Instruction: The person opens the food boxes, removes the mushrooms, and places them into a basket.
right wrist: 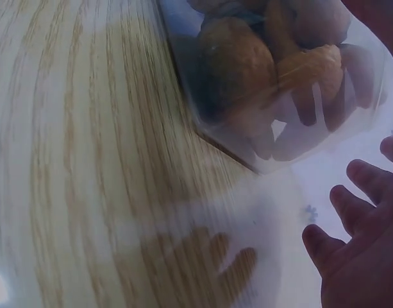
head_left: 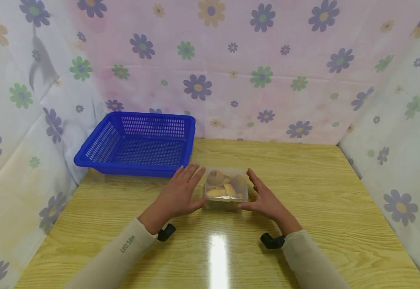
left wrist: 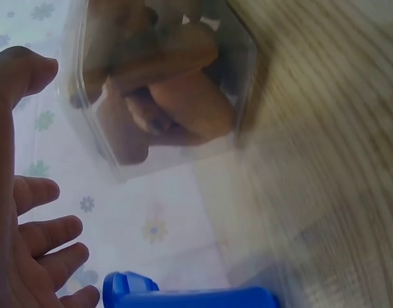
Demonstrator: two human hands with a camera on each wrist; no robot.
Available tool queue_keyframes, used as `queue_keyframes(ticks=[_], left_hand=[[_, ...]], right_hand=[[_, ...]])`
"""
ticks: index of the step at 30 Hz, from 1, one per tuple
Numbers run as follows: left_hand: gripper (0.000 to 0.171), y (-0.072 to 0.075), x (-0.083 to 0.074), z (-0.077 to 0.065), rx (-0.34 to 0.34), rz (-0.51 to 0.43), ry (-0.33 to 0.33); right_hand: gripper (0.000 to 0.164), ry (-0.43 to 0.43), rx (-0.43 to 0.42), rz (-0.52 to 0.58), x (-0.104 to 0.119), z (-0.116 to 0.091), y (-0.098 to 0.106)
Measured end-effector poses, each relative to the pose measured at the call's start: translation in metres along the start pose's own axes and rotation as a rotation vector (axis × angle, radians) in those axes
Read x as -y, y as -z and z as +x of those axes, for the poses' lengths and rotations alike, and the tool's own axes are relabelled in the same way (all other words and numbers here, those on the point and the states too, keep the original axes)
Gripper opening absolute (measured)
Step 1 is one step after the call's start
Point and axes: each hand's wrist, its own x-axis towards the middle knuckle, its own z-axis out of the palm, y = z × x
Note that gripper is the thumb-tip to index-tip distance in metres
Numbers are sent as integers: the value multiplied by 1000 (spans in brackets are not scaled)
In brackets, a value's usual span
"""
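A clear plastic box (head_left: 226,205) with a see-through lid stands on the wooden table. Inside it lie several rounded, brownish-tan pieces (left wrist: 190,102) that look like small buns or cookies. To the left of the box is my left hand (head_left: 178,194), fingers spread, with its thumb tip right at the box's near left corner. My right hand (head_left: 266,200) is on the opposite side, thumb close to the near right corner and fingers extended past the side wall (right wrist: 247,144). Neither hand has its fingers curled round the box.
A blue slotted plastic basket (head_left: 134,170) sits at the back left of the table (head_left: 304,176), just beyond my left hand. Flower-printed cloth (head_left: 231,60) hangs along the back and both sides. Black wrist mounts (head_left: 166,233) show below each hand.
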Motion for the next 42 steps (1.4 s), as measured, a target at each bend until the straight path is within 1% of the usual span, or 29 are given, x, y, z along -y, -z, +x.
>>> queue_keyframes(ticks=[4,12,17,20,27,31,35,40,42], left_hand=[[84,-1,-4,1,10,-1,-16],[82,-4,-12,6,8,-7,-45],[83,-8,-17,9,8,3,-61],[83,-10,-19,10,5,25,-71],[80,-14,-21,13,-1,40,-90],[78,-16,-22,15,-23,32,-110],[76,-19,-24,16,-36,26,-123],[76,-22,-27,19,-26,6,-121],[76,-22,-28,19,-15,-3,-115]], right_hand=[[115,-21,17,12,-2,2,-2],[117,-73,61,94,-4,7,-7],[121,-85,76,194,-6,11,-12],[121,-83,83,241,-6,13,-14],[120,-97,73,190,-7,16,-15],[117,-67,66,201,-7,18,-16],[116,-55,62,217,-7,19,-18],[119,-56,46,236,-6,20,-21],[120,-42,35,244,-6,21,-23]])
